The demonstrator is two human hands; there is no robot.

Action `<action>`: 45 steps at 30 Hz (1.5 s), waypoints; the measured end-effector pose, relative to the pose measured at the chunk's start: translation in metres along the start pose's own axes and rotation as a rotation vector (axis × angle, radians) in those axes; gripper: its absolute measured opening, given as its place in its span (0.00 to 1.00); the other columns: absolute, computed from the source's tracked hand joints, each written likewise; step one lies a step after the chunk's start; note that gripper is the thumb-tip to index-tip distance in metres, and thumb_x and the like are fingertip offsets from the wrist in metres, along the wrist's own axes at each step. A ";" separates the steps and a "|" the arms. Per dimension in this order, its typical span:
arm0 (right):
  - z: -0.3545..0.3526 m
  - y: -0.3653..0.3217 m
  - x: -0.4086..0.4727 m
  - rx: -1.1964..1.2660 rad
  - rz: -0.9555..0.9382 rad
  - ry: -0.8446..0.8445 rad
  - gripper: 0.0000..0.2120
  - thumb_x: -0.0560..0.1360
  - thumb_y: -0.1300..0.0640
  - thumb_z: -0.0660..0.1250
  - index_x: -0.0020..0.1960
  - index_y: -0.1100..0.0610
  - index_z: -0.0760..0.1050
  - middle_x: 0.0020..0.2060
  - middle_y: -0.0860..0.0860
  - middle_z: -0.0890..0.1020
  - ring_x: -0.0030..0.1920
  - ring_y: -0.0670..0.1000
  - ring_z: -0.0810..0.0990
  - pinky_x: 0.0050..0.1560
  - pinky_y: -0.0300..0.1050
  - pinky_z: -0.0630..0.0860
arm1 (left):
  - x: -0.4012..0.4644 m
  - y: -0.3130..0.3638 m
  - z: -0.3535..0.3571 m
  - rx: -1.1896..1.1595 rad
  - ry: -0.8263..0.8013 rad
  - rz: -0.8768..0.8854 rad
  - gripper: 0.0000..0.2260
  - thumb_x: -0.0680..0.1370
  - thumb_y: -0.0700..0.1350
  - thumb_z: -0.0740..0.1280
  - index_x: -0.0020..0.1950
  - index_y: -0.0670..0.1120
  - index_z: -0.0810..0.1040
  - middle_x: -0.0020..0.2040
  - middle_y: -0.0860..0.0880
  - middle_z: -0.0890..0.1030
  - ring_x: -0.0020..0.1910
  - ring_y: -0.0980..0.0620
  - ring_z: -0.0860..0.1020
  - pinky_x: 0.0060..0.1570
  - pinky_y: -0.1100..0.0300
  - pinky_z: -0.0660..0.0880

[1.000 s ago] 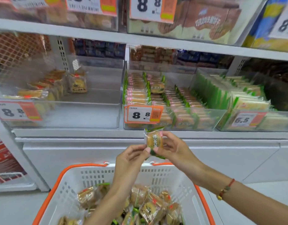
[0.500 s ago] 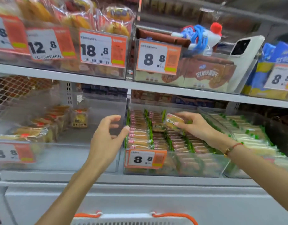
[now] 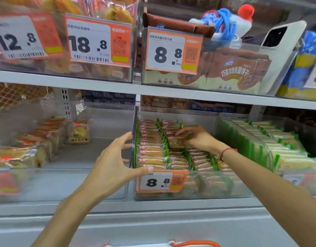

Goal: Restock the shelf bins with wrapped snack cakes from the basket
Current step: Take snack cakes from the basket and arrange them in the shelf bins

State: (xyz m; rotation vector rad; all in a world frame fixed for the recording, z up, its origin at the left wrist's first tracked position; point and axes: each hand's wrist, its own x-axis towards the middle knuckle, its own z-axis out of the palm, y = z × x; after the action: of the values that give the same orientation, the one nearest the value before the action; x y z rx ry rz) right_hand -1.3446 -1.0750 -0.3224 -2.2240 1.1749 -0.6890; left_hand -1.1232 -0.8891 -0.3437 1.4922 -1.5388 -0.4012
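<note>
Right hand [image 3: 198, 138] pinches a green-edged wrapped snack cake [image 3: 177, 141] to slot it into the clear plastic bin [image 3: 171, 196]; left hand [image 3: 112, 164], grip spread, steadies its corner

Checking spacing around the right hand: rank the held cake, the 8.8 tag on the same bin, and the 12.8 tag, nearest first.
1. Cake, gripped in the right hand.
2. 8.8 tag, below, on the bin's front.
3. 12.8 tag, upper shelf, far left.

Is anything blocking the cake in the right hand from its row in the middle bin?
Nothing visible does. The right hand holds the snack cake directly above the rows in the open-topped middle bin. The left hand is at the bin's left edge, clear of it.
</note>
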 end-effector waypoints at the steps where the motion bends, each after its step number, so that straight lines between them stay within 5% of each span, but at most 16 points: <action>1: -0.001 0.002 0.002 0.021 -0.002 -0.004 0.12 0.69 0.63 0.75 0.52 0.54 0.81 0.54 0.49 0.82 0.57 0.49 0.78 0.63 0.48 0.74 | 0.001 0.000 0.000 -0.001 -0.003 0.005 0.50 0.54 0.65 0.74 0.74 0.58 0.61 0.66 0.64 0.68 0.62 0.64 0.70 0.59 0.56 0.75; 4: 0.001 0.005 0.006 0.056 0.006 -0.024 0.13 0.69 0.65 0.74 0.52 0.54 0.82 0.54 0.50 0.82 0.58 0.50 0.79 0.61 0.44 0.75 | 0.002 -0.001 0.000 -0.004 0.001 0.017 0.49 0.54 0.65 0.73 0.73 0.60 0.62 0.64 0.66 0.67 0.63 0.64 0.70 0.58 0.56 0.76; 7: 0.004 0.004 0.009 0.030 -0.001 0.011 0.13 0.71 0.65 0.73 0.54 0.57 0.82 0.53 0.50 0.82 0.56 0.50 0.79 0.48 0.31 0.75 | 0.001 -0.003 0.001 -0.007 0.004 0.040 0.47 0.55 0.65 0.74 0.72 0.60 0.63 0.63 0.67 0.67 0.62 0.65 0.70 0.53 0.65 0.75; 11: 0.009 0.010 0.004 -0.251 -0.026 0.177 0.08 0.74 0.57 0.71 0.53 0.50 0.81 0.51 0.46 0.77 0.52 0.49 0.77 0.52 0.44 0.76 | 0.001 -0.003 0.002 -0.013 0.015 0.051 0.46 0.55 0.63 0.74 0.72 0.61 0.63 0.60 0.70 0.67 0.59 0.68 0.70 0.49 0.72 0.71; 14: 0.012 0.004 0.002 -0.560 -0.141 0.233 0.08 0.75 0.52 0.69 0.53 0.48 0.81 0.53 0.48 0.75 0.53 0.51 0.74 0.47 0.44 0.71 | 0.001 -0.004 0.004 -0.021 0.028 0.054 0.45 0.56 0.62 0.75 0.72 0.61 0.64 0.61 0.68 0.68 0.59 0.67 0.71 0.48 0.73 0.71; 19: 0.015 -0.006 0.007 -0.580 -0.196 0.200 0.10 0.74 0.54 0.70 0.56 0.47 0.80 0.52 0.49 0.81 0.51 0.53 0.79 0.47 0.43 0.73 | 0.000 -0.004 0.004 -0.026 0.027 0.055 0.45 0.56 0.62 0.75 0.71 0.61 0.64 0.61 0.67 0.68 0.59 0.68 0.71 0.48 0.72 0.71; 26: 0.022 -0.003 -0.001 -0.610 -0.152 0.111 0.16 0.75 0.57 0.67 0.62 0.49 0.74 0.63 0.51 0.71 0.61 0.55 0.73 0.53 0.49 0.74 | 0.000 0.001 0.003 -0.005 0.035 0.029 0.44 0.58 0.59 0.77 0.71 0.59 0.64 0.61 0.66 0.68 0.57 0.68 0.70 0.47 0.72 0.71; 31: 0.007 -0.017 -0.009 -0.613 -0.098 -0.054 0.24 0.74 0.58 0.68 0.69 0.49 0.68 0.68 0.51 0.69 0.64 0.56 0.71 0.57 0.48 0.73 | -0.001 0.005 0.002 0.017 0.030 0.020 0.44 0.61 0.56 0.79 0.73 0.56 0.64 0.63 0.63 0.68 0.60 0.63 0.70 0.52 0.64 0.74; 36: -0.006 -0.033 -0.038 -0.551 -0.084 -0.014 0.25 0.75 0.55 0.69 0.70 0.50 0.68 0.68 0.52 0.72 0.66 0.54 0.71 0.65 0.49 0.70 | -0.004 0.009 -0.002 -0.001 0.016 -0.001 0.47 0.62 0.54 0.80 0.75 0.55 0.59 0.67 0.61 0.65 0.64 0.60 0.69 0.58 0.58 0.74; 40: -0.003 -0.046 -0.086 -0.368 -0.178 0.086 0.19 0.75 0.57 0.69 0.65 0.49 0.73 0.59 0.48 0.75 0.58 0.47 0.74 0.61 0.44 0.71 | -0.029 0.013 0.003 0.111 0.114 0.151 0.37 0.69 0.52 0.76 0.73 0.55 0.62 0.67 0.62 0.64 0.67 0.59 0.65 0.66 0.57 0.67; 45: 0.019 -0.049 -0.152 -0.231 -0.332 0.131 0.12 0.73 0.57 0.70 0.54 0.46 0.76 0.46 0.40 0.77 0.46 0.41 0.75 0.46 0.35 0.72 | -0.082 0.015 0.017 0.227 0.196 0.255 0.19 0.76 0.52 0.67 0.66 0.59 0.70 0.62 0.67 0.70 0.59 0.64 0.69 0.53 0.61 0.71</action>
State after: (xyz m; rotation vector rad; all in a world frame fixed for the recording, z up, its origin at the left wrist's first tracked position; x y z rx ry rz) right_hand -1.3790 -0.9183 -0.3334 -2.6394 0.9965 -0.8796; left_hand -1.1588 -0.8173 -0.3727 1.4330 -1.6301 0.0691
